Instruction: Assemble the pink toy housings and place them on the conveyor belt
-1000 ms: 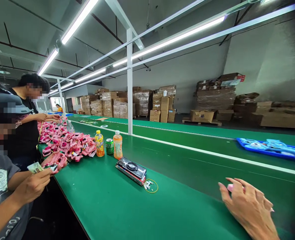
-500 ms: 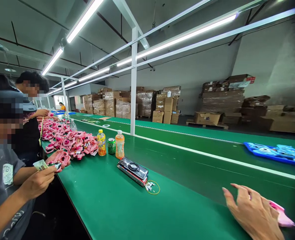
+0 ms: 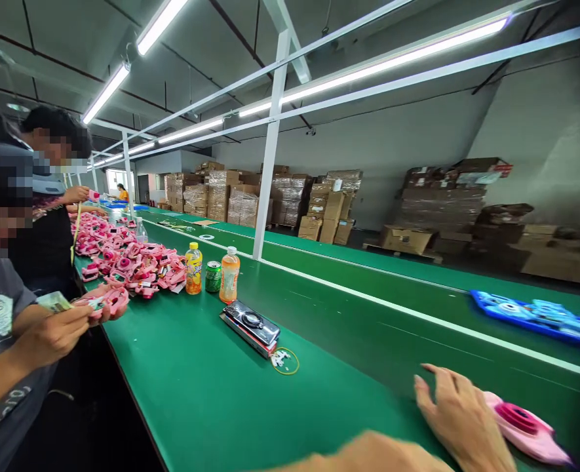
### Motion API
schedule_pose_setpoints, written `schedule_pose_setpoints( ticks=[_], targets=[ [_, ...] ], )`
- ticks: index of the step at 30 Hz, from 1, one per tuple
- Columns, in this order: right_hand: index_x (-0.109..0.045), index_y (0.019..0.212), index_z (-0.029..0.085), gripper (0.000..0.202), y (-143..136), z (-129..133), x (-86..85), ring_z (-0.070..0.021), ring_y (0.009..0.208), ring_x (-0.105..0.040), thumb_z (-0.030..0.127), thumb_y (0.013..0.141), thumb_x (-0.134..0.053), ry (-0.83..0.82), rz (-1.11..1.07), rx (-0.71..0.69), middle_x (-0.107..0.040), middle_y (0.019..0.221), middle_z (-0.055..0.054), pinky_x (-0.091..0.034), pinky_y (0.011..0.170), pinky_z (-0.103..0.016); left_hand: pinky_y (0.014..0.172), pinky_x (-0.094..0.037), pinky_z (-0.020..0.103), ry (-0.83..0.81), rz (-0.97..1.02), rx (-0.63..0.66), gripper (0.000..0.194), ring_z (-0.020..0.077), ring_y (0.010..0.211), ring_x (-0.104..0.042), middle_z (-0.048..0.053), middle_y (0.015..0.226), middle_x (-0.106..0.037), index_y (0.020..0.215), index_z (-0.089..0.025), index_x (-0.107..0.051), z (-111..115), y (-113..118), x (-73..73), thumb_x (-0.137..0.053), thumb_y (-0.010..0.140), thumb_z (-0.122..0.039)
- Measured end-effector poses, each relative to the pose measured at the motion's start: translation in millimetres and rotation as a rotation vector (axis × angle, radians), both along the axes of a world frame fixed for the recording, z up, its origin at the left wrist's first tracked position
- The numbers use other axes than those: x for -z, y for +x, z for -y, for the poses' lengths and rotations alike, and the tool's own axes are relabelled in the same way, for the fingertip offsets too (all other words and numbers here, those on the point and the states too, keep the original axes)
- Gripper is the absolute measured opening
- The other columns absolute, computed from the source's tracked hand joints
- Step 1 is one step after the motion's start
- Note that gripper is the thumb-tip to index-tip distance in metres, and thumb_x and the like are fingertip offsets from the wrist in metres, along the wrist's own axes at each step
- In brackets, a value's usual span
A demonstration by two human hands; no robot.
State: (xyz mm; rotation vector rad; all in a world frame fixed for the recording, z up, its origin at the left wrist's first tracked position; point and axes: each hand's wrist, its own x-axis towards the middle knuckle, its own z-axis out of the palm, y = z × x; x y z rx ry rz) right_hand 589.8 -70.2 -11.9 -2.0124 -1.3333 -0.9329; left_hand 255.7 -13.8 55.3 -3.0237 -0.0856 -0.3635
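Our right hand (image 3: 464,416) is loosely spread beside one pink shell (image 3: 535,436); our left hand's (image 3: 378,455) grip we cannot tell. A pink heap (image 3: 137,265) is left along the bench's (image 3: 211,410) left edge.

L hand (image 3: 383,452) blurry, cut by btm edge, fingers n/v. R hand (image 3: 459,413) cut at wrist, hides one end of pink camera-shaped pc (image 3: 523,423); contact unclear. Blue tray (image 3: 540,329) cut by R edge, blue pcs (image 3: 555,311) blurry.

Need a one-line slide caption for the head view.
Open right hand beside a pink plastic part at a green workbench, with a blue tray beyond.
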Motion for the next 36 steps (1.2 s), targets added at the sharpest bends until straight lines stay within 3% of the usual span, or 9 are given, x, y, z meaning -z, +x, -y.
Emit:
schedule_pose_setpoints(
  ticks=[2,4,7,9,12,18,25,36],
  targets=[
    [-0.06,0.094,0.02,0.026,-1.8,-0.7,0.5,-0.0366,0.088,-0.072,0.037,0.083,-0.043,-0.013,-0.059,-0.088,-0.072,0.094,-0.021,-0.058,0.079,-0.049,0.082,-0.055,0.035,-0.029,0.069,0.007,0.035,0.0229,0.102,-0.067,0.011,0.109,-0.07,0.118,-0.021,-0.065,5.2,50.3,12.8,-0.043,0.105,-0.044],
    [-0.06,0.094,0.022,0.025,-2.8,-0.8,3.5,-0.0324,0.079,-0.074,0.037,0.082,-0.044,-0.061,-0.154,-0.139,-0.074,0.087,-0.015,-0.059,0.07,-0.043,0.082,-0.054,0.038,-0.058,0.145,-0.034,0.039,0.026,0.101,-0.066,0.012,0.107,-0.07,0.113,-0.015,-0.066,-0.4,77.6,29.6,-0.046,0.102,-0.048],
    [-0.062,0.093,0.023,0.027,-5.4,1.6,6.2,-0.0287,0.067,-0.074,0.039,0.085,-0.042,-0.184,-0.28,-0.148,-0.075,0.075,-0.009,-0.056,0.059,-0.037,0.082,-0.052,0.04,-0.069,0.186,-0.039,0.04,0.027,0.101,-0.065,0.011,0.109,-0.069,0.106,-0.016,-0.068,-14.6,86.6,53.8,-0.048,0.101,-0.05],
    [-0.063,0.09,0.024,0.028,-8.8,3.8,4.0,-0.028,0.063,-0.073,0.041,0.086,-0.042,-0.254,-0.307,-0.144,-0.074,0.071,-0.007,-0.053,0.058,-0.035,0.081,-0.051,0.039,-0.065,0.185,0.016,0.037,0.0255,0.1,-0.065,0.01,0.109,-0.069,0.104,-0.016,-0.069,-18.8,83.7,62.1,-0.049,0.102,-0.047],
    [-0.063,0.081,0.025,0.031,-17.3,5.6,-4.0,-0.0261,0.06,-0.071,0.045,0.088,-0.04,-0.328,-0.326,-0.15,-0.072,0.067,-0.006,-0.05,0.058,-0.033,0.08,-0.05,0.037,-0.085,0.161,0.057,0.031,0.0243,0.099,-0.065,0.01,0.104,-0.07,0.099,-0.016,-0.07,-16.1,79.4,60.3,-0.05,0.102,-0.04],
    [-0.049,0.06,0.026,0.047,-38.9,8.1,-15.9,-0.0244,0.061,-0.065,0.055,0.093,-0.032,-0.429,-0.302,-0.042,-0.066,0.061,-0.009,-0.042,0.061,-0.033,0.07,-0.053,0.036,-0.257,0.057,-0.142,0.029,0.0266,0.088,-0.071,0.011,0.095,-0.074,0.105,-0.015,-0.065,-8.8,77.5,50.6,-0.048,0.103,-0.038],
    [-0.045,0.057,0.026,0.051,-43.4,10.3,-16.2,-0.0231,0.062,-0.062,0.054,0.096,-0.03,-0.466,-0.29,0.025,-0.066,0.063,-0.01,-0.037,0.061,-0.033,0.075,-0.055,0.037,-0.283,0.041,-0.135,0.025,0.0271,0.093,-0.071,0.011,0.099,-0.074,0.106,-0.016,-0.063,-7.9,74.7,51.9,-0.046,0.103,-0.035],
    [-0.055,0.059,0.023,0.045,-49.8,8.4,-21.6,-0.0217,0.063,-0.061,0.04,0.099,-0.043,-0.558,-0.349,0.124,-0.069,0.066,-0.009,-0.032,0.059,-0.03,0.077,-0.054,0.036,-0.289,0.029,-0.135,0.025,0.0261,0.094,-0.07,0.01,0.1,-0.074,0.105,-0.017,-0.063,-8.2,72.0,49.4,-0.044,0.104,-0.033]
  ],
)
